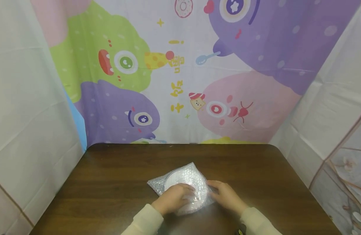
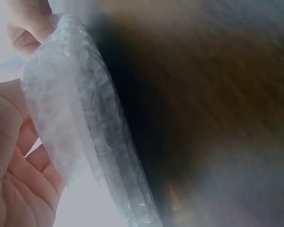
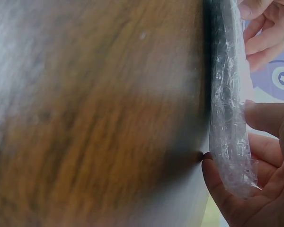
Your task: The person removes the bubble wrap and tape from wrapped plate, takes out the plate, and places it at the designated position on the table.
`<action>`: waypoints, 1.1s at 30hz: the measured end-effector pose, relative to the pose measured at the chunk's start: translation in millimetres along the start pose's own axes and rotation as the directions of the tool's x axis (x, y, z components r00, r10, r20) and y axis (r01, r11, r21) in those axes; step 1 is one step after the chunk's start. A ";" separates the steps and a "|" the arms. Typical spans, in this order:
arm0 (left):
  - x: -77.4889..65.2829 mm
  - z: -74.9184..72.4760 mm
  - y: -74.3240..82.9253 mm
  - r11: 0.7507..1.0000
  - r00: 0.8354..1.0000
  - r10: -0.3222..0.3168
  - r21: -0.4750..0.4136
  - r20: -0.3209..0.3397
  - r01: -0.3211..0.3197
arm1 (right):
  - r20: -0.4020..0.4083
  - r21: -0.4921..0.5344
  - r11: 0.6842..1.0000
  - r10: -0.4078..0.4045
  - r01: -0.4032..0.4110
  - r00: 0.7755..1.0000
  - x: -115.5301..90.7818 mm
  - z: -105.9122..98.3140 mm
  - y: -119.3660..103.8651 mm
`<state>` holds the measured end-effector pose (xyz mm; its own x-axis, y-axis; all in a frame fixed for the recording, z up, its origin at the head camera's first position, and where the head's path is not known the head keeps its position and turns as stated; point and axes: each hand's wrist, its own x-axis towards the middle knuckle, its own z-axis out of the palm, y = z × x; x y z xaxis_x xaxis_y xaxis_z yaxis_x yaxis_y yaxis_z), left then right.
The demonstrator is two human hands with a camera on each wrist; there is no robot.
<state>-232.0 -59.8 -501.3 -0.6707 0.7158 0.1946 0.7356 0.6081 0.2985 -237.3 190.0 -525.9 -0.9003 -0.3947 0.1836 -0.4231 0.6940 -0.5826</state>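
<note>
A round white plate-like disc, wrapped in clear bubble wrap, lies low over the brown table. My left hand reaches over its near left part, fingers bent and taking hold of the wrap on its upper face. In the left wrist view the left hand is at the left, its fingertips partly hidden by the wrap. My right hand pinches the right edge of the wrap. The right wrist view shows the right hand with its thumb on one side of the wrap and a finger on the other.
The dark wooden table reaches back to a cartoon-printed cloth. Pale cloth hangs at both sides. A small black and yellow thing shows by the right sleeve at the near edge.
</note>
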 end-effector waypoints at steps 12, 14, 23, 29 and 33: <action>-2.9 3.2 -1.4 0.997 0.997 0.062 0.055 -0.042 -0.059 | 0.006 0.004 1.000 -0.009 0.009 1.000 1.4 -1.1 0.0; -2.8 4.6 -1.2 0.993 0.994 0.091 0.078 -0.057 -0.086 | 0.007 0.004 1.000 -0.013 0.013 1.000 1.0 -0.9 0.5; 3.2 14.0 4.9 0.977 0.984 0.149 0.172 -0.101 -0.130 | -0.005 0.006 1.000 -0.015 0.015 1.000 0.2 -0.9 -0.6; 9.7 19.7 11.1 0.958 0.970 0.188 0.248 -0.154 -0.146 | -0.003 0.002 1.000 -0.014 0.014 1.000 -0.5 -2.1 -2.2; 15.6 23.0 14.7 0.926 0.964 0.208 0.351 -0.165 -0.140 | -0.010 -0.013 1.000 -0.010 0.010 1.000 -0.2 -2.3 -3.3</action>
<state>-229.4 -31.8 -515.4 -0.5095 0.7600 0.4035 0.8081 0.5837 -0.0791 -235.9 189.2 -522.2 -0.8970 -0.3956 0.1972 -0.4332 0.6975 -0.5708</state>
